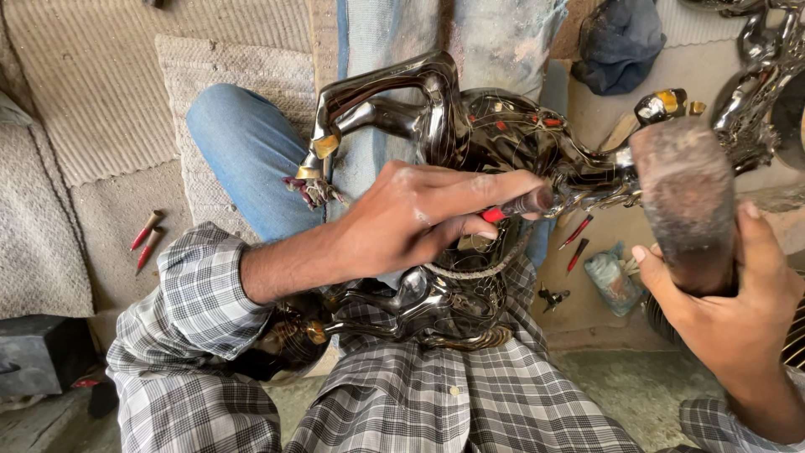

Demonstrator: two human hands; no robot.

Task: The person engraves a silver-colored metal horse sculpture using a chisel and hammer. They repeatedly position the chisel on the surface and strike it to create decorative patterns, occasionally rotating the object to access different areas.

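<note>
The left hand [411,222] pinches a red-handled punch [518,205] against the dark metal horse figure [470,143] on the lap; the right hand [738,310] grips a raised hammer [683,197]. A glancing blow could probably strike the knuckles or skid across the polish.

Left hand [411,222] pins punch [524,204] on horse figure [470,134]; right hand [738,310] grips mallet [683,197].
</note>
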